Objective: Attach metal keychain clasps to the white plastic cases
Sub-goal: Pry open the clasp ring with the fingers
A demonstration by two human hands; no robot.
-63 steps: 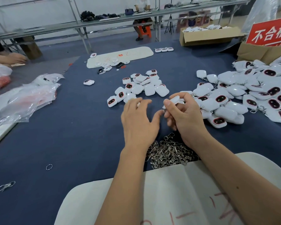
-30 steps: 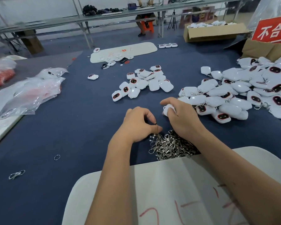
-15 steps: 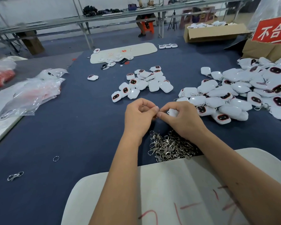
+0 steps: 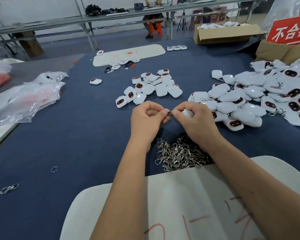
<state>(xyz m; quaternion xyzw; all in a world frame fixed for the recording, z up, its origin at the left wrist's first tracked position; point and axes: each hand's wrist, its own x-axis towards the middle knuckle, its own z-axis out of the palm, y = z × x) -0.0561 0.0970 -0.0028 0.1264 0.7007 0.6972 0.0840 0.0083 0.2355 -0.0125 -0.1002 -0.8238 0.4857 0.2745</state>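
Observation:
Above the blue table my left hand [image 4: 148,118] pinches a small metal clasp [image 4: 168,112] between thumb and fingertips. My right hand [image 4: 196,121] meets it from the right, its fingers curled round a white plastic case [image 4: 187,113] and its thumb and forefinger at the clasp. Beneath my wrists lies a heap of loose metal clasps [image 4: 179,155]. A small group of white cases [image 4: 151,89] sits just beyond my hands. A large pile of white cases [image 4: 260,94], some with clasps on them, spreads to the right.
A white board with red marks [image 4: 180,208] lies at the near edge. Clear plastic bags [image 4: 28,97] lie at the left. A loose ring [image 4: 54,169] and a stray clasp [image 4: 9,188] lie near left. Cardboard boxes [image 4: 225,34] and a red sign [image 4: 289,30] stand at the back right.
My left hand picked a clasp from the heap and rose to meet my right hand, which holds the case. Both hands now work fingertip to fingertip at the clasp.

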